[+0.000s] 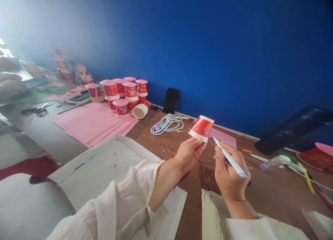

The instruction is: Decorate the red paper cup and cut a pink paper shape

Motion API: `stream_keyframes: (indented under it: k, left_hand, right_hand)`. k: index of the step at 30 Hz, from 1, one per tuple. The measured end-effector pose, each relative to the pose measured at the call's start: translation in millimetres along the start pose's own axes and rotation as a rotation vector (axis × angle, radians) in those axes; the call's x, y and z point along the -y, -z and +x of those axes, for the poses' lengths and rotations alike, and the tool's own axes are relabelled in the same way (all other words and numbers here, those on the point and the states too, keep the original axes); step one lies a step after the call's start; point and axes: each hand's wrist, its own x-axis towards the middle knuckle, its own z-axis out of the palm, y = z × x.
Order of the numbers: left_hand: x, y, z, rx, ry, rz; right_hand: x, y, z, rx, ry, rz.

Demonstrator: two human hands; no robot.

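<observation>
My left hand (190,153) grips a red paper cup (203,127) by its white rim. The cup is upside down and slightly tilted, raised over the brown table (171,146). In my right hand (230,170) is a white marker pen (230,159) with a light blue end. Its tip points up and left, close to the cup's lower right side; whether it touches cannot be made out. A small pink paper sheet (223,137) lies behind the pen.
Several red cups with pink paper tops (122,107) stand at the back left, near pink sheets (91,123) and scissors (40,109). A coiled pale cable (166,125) lies before a phone (171,100) leaning on the blue wall. A dark cylinder (288,132) rests at right.
</observation>
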Motion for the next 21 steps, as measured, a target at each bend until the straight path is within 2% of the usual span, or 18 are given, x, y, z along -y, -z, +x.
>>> stream_keyframes:
  k: [2, 4, 7, 9, 11, 13, 15, 18, 21]
  left_hand:
    - [1.3, -0.1, 0.0, -0.015, 0.015, 0.004]
    - [3.7, -0.5, -0.8, -0.015, 0.020, 0.019]
    - [7.6, -3.2, -4.8, -0.013, 0.037, 0.036]
    - [10.0, -5.9, -9.4, 0.003, 0.058, 0.035]
    - [12.9, -8.2, -14.4, 0.045, 0.082, 0.036]
    - [16.3, -9.4, -18.6, 0.083, 0.109, 0.040]
    - [20.1, -9.6, -21.5, 0.094, 0.132, 0.040]
    - [25.2, -9.7, -23.9, 0.095, 0.157, 0.029]
    - [27.4, -11.3, -26.4, 0.103, 0.183, 0.020]
  right_hand:
    - [1.8, -0.4, 0.3, 0.021, -0.001, 0.032]
    - [3.5, -1.5, 1.5, 0.027, -0.084, 0.083]
    - [1.7, -5.7, 4.1, 0.000, -0.368, 0.229]
    - [-2.1, -9.7, 6.0, -0.008, -0.600, 0.415]
    - [-5.2, -12.4, 8.1, 0.018, -0.818, 0.628]
    - [-5.5, -12.0, 10.2, 0.063, -0.966, 0.748]
    - [-3.8, -8.6, 11.5, 0.117, -0.997, 0.727]
    - [-3.2, -3.6, 10.6, 0.189, -0.945, 0.655]
    - [-8.3, -6.0, 7.9, 0.188, -0.948, 0.661]
